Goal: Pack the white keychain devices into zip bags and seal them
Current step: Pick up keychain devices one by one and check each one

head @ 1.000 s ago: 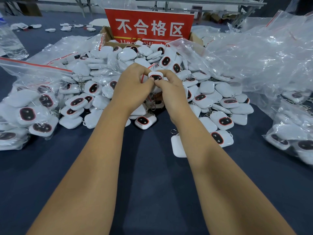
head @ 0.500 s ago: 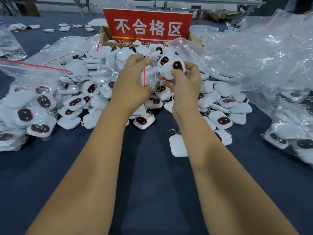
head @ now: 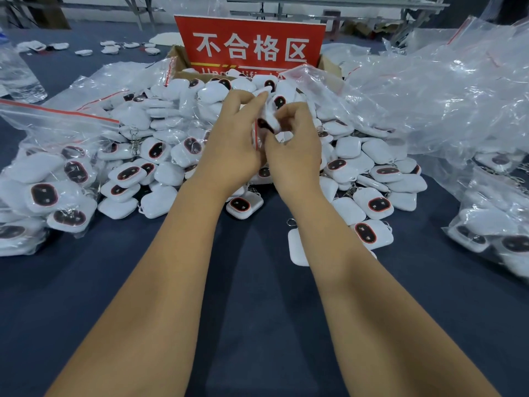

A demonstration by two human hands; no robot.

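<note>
Both hands raised over the middle of the heap, close together, knuckles toward camera. Left hand (head: 233,144): fingers curled, grip pinching a small clear zip bag (head: 255,136) whose red seal strip shows as a thin vertical line between the two hands. Right hand (head: 294,144): fingers curled around a white keychain device (head: 267,124), dark oval face partly visible above the fingers. Device sits between the two grips, at the bag's mouth; whether it is partly inside the bag cannot be told, the film is blurred there.

Below and around: heap of loose white keychain devices (head: 375,203) on the dark blue surface (head: 257,296), some face up, some face down, key rings attached. Filled zip bags (head: 57,179) lie to the left and at far right. Pile of empty clear bags (head: 429,96) at upper right. Behind the heap, a cardboard box (head: 176,57) carrying a red sign (head: 250,43) with white characters. Plastic water bottle (head: 17,75) at far left.
</note>
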